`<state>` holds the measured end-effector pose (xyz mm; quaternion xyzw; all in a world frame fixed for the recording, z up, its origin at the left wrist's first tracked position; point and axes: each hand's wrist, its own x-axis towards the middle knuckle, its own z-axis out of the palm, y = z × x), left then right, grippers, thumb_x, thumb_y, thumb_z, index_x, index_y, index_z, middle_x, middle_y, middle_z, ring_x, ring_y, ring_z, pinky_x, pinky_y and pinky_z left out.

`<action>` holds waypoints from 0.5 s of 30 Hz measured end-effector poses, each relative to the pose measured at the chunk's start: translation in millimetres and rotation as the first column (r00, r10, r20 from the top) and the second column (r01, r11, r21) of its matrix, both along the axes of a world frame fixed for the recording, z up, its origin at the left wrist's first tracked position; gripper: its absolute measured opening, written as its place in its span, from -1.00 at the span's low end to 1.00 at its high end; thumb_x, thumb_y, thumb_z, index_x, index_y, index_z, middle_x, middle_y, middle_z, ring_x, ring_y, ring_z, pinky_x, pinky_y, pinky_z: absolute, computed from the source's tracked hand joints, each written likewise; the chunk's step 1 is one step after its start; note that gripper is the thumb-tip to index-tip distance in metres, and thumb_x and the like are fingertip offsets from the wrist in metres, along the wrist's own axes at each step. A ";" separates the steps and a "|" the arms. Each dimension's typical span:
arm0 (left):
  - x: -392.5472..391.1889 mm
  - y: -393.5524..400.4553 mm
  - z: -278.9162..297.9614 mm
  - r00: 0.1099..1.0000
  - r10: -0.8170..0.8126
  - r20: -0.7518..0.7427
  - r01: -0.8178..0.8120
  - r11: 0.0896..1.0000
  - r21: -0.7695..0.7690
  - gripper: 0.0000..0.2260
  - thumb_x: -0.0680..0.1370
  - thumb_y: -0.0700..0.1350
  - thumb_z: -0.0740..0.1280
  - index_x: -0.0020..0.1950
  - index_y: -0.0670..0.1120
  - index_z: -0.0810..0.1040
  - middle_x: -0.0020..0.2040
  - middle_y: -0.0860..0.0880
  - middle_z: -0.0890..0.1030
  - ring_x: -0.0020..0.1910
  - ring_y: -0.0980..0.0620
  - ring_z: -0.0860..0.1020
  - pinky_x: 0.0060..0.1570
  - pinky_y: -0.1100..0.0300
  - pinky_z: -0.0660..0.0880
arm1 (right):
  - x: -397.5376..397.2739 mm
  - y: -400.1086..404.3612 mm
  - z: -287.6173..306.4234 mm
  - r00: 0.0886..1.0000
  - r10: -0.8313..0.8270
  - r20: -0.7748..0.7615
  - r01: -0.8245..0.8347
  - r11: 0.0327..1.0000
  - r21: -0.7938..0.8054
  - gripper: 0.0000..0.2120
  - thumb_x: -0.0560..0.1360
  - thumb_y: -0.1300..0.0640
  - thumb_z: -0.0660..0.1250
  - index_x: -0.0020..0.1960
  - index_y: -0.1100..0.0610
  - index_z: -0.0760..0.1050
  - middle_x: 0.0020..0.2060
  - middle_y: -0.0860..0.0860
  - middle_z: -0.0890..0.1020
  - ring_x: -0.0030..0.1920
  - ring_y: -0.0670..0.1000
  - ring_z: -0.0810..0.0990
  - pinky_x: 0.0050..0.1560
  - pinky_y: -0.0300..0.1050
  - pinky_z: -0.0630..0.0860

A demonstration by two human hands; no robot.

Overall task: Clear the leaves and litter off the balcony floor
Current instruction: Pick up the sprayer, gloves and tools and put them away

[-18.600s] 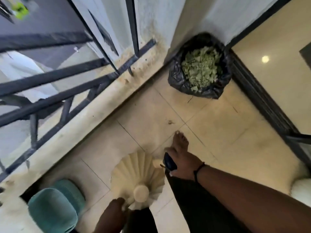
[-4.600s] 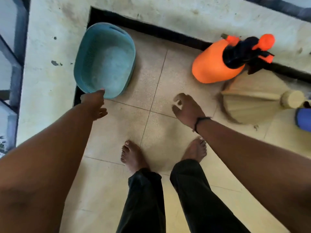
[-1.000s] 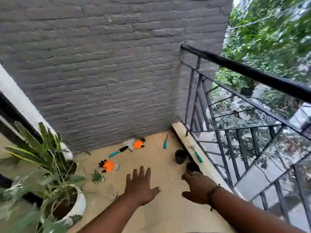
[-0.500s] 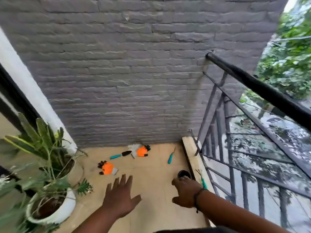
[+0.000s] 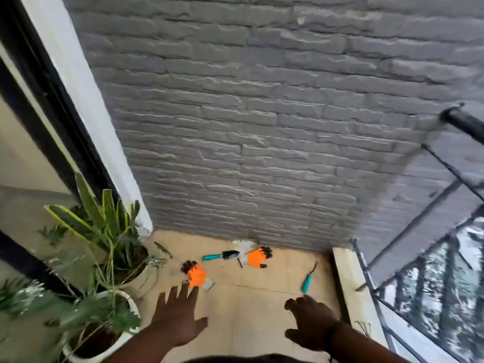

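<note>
My left hand point(image 5: 178, 314) is held out flat over the beige tiled floor point(image 5: 251, 305), fingers spread, holding nothing. To its right my right hand point(image 5: 310, 323) hangs with loosely curled fingers, also empty. On the tiles ahead lie two orange gloves point(image 5: 196, 275) point(image 5: 255, 258), a teal-handled trowel point(image 5: 221, 255) and a teal-handled hand tool point(image 5: 307, 280). A small green leaf point(image 5: 163, 249) lies on the floor by the pots.
Two white pots with leafy plants point(image 5: 104, 271) point(image 5: 86, 326) stand along the left, by a dark door frame point(image 5: 52, 106). A grey brick wall point(image 5: 262, 127) closes the far end. A pale kerb point(image 5: 351, 297) and black metal railing point(image 5: 432, 258) run along the right.
The view has swung left and tipped down, so the railing sits further right. Both hands stay empty and have moved closer to the gloves and tools.
</note>
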<state>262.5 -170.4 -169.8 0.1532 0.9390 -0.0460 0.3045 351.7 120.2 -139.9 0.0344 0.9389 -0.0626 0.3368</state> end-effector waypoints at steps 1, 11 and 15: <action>-17.8 -8.4 1.2 1.000 -0.015 -0.001 0.015 1.000 -0.013 -0.20 0.56 0.40 0.06 0.63 0.00 -0.14 0.63 -0.09 -0.11 0.59 -0.17 -0.07 0.51 -0.14 -0.07 | -13.6 -1.9 -2.1 1.000 -0.008 -0.004 0.008 1.000 0.013 -0.39 0.53 -0.20 0.25 0.49 0.00 0.22 0.40 0.08 0.37 0.43 0.11 0.29 0.35 0.01 0.35; -148.4 -36.5 -19.7 0.999 0.046 0.016 -0.046 0.999 0.001 -0.23 0.56 0.39 0.07 0.63 0.03 -0.08 0.63 -0.08 -0.04 0.59 -0.15 -0.02 0.52 -0.11 -0.05 | -124.4 -15.4 -35.4 0.993 -0.111 0.039 0.111 0.994 -0.019 -0.41 0.53 -0.23 0.24 0.47 -0.03 0.24 0.40 0.01 0.37 0.45 0.06 0.28 0.35 -0.04 0.35; -175.4 -26.7 -43.5 0.997 0.061 0.056 -0.061 0.998 -0.015 -0.22 0.56 0.39 0.07 0.63 0.02 -0.08 0.63 -0.07 -0.02 0.59 -0.14 0.01 0.51 -0.11 -0.03 | -162.8 -1.3 -61.3 0.987 -0.129 0.094 0.134 0.990 -0.042 -0.46 0.54 -0.21 0.23 0.45 -0.04 0.25 0.34 -0.01 0.42 0.37 0.02 0.37 0.31 -0.06 0.37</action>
